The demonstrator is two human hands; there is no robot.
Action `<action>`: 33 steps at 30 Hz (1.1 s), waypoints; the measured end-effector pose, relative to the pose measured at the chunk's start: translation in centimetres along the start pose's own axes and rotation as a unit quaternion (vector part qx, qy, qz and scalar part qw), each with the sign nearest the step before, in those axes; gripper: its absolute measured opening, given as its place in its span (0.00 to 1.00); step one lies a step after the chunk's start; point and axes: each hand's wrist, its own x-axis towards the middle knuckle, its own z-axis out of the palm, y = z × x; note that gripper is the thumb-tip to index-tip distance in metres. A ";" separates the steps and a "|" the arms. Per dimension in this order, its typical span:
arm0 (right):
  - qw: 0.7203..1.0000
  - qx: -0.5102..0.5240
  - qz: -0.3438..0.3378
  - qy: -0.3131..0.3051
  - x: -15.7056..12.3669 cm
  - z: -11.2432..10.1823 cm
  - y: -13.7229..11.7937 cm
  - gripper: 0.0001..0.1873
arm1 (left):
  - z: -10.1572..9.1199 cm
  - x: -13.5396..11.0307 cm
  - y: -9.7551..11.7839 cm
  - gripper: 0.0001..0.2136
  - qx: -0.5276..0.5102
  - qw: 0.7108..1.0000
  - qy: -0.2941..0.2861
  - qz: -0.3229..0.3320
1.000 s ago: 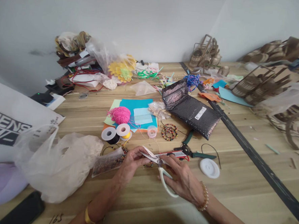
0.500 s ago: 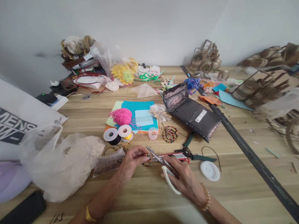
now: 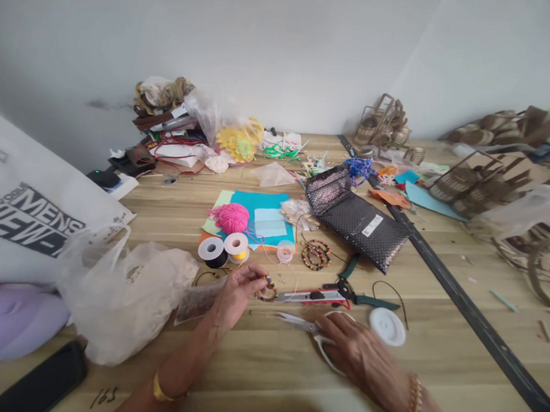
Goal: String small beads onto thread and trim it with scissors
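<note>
My left hand (image 3: 240, 292) pinches a small beaded bracelet (image 3: 269, 293) of dark and coloured beads between thumb and fingertips. To its right, my right hand (image 3: 359, 354) is over the white handles of a pair of scissors (image 3: 302, 323), fingers curled around them. The blades point left, low over the wooden tabletop, slightly apart. Just behind them lies a box cutter (image 3: 313, 296) beside green-handled pliers (image 3: 344, 288). More beaded bracelets (image 3: 316, 255) rest behind the cutter. A clear packet of beads (image 3: 197, 304) is partly hidden by my left hand.
Behind my left hand stand a black thread spool (image 3: 213, 252), a yellow thread spool (image 3: 236, 247) and pink yarn (image 3: 231, 218) on coloured sheets. A black bubble mailer (image 3: 360, 223) lies behind the pliers. A white lid-like disc (image 3: 387, 326) sits right; a plastic bag (image 3: 129, 309) stands left.
My right hand has moved the scissors away from the bracelet, down and toward me onto or near the tabletop. My left hand still holds the bracelet. The view has shifted slightly.
</note>
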 end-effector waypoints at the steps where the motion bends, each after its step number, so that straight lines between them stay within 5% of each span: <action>1: 1.000 -0.006 0.002 0.007 -0.1 0.1 -0.2 0.16 | 0.0 -0.1 0.0 0.10 0.009 1.000 0.001 0.001; 5: 1.000 -0.005 0.015 0.026 0.6 -1.2 -1.2 0.14 | 0.4 -0.5 -0.1 0.08 0.046 0.999 0.002 0.021; 8: 0.993 0.103 0.002 0.059 2.3 -3.0 -2.2 0.12 | 0.9 -1.1 0.2 0.07 0.095 0.994 0.001 0.054; 14: 0.923 0.377 0.005 0.075 7.2 -3.2 -3.5 0.11 | 1.7 -2.1 1.1 0.04 0.167 0.975 -0.031 0.140; 19: 0.885 0.457 0.008 0.086 9.8 -2.2 -3.5 0.11 | 1.4 -2.1 1.6 0.03 0.195 0.965 -0.024 0.171; 33: 0.882 0.465 0.020 0.066 10.3 -1.6 -2.6 0.13 | 0.3 -0.7 0.7 0.10 0.103 0.992 -0.073 0.008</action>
